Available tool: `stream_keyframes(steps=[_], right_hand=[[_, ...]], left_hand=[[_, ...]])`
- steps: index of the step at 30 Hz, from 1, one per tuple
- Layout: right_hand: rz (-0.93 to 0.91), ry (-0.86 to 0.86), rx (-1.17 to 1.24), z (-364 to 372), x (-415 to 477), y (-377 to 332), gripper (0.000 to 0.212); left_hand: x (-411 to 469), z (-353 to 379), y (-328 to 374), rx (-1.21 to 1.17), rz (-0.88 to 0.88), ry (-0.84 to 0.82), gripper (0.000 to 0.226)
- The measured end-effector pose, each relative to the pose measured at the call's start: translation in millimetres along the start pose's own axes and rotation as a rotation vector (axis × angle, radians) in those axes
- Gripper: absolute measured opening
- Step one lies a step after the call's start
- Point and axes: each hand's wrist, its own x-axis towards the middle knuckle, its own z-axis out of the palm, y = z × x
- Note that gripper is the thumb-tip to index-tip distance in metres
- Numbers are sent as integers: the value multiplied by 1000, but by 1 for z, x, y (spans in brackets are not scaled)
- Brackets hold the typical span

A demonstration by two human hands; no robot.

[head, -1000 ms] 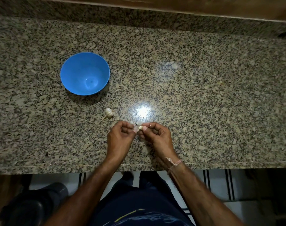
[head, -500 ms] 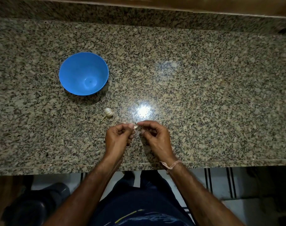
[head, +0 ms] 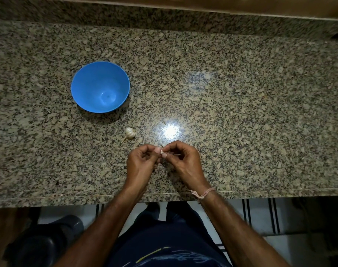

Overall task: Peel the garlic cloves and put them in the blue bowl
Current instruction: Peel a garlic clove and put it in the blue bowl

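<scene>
Desk (head: pixel 241 112): wide bare granite right of centre, front edge just below the wrists; blue bowl (head: pixel 100 87), upper left, holds nothing yet. Garlic bulb (head: pixel 130 132) unmoved. Both hands, left hand (head: pixel 143 162) and right hand (head: pixel 183 160), have closed together since a second ago, fingertips pinching one garlic clove (head: pixel 161 151) at lower centre; peeling apparently under way.

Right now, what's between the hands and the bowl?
Head view: a garlic bulb on the counter, between the bowl and the left hand and right hand, which pinch a clove. Otherwise bare granite.
</scene>
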Motion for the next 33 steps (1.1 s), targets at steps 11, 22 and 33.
stream_keyframes(steps=[11,22,33], right_hand=[[-87,58,-204,10,0,3,13],[-250,70,-494,9,0,19,24],[-256,188,-643,1,-4,15,20]], left_hand=[[-1,-1,4,-13,-53,-47,21],[3,3,-2,-223,-225,-102,18],[8,4,-3,-242,-275,-16,25]])
